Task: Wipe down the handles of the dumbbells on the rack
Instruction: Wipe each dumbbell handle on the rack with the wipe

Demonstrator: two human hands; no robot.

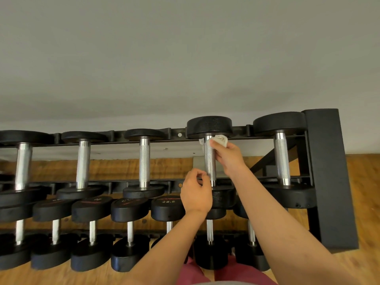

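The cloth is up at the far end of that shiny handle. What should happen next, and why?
Probably slide the right hand with the white cloth along the handle toward the near end: the cloth sits against the far weight head, and the knurled length below it lies uncovered.
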